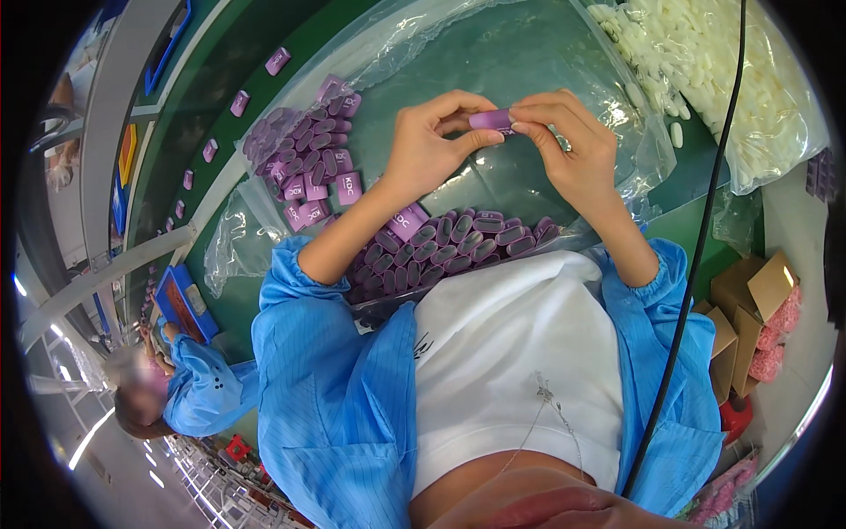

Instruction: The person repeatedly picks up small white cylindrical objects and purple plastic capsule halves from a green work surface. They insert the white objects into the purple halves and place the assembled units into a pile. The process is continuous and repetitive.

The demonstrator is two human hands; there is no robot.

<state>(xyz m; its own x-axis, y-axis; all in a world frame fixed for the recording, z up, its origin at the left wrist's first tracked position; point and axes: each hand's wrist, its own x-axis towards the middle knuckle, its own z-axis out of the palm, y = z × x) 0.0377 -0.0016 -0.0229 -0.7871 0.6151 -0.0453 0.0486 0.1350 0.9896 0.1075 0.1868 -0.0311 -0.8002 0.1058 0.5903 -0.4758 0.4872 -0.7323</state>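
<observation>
Over the green worktop, my left hand (432, 145) pinches a small purple oval case (489, 120) between thumb and fingers. My right hand (573, 145) has its thumb and fingertips closed on the other end of the same case. Whether a further small part sits between the right fingertips is hidden. A pile of similar purple cases (349, 187) lies beyond my left forearm, some showing dark hollow ends. More purple cases (458, 238) stand packed close together in front of my body, hollow ends up.
A transparent plastic bag of white oval parts (705, 79) lies at the far right; one loose white part (676, 135) is beside it. Single purple cases (240, 103) line a green conveyor at left. A black cable (705, 229) hangs at right. Another person (198, 383) works at left.
</observation>
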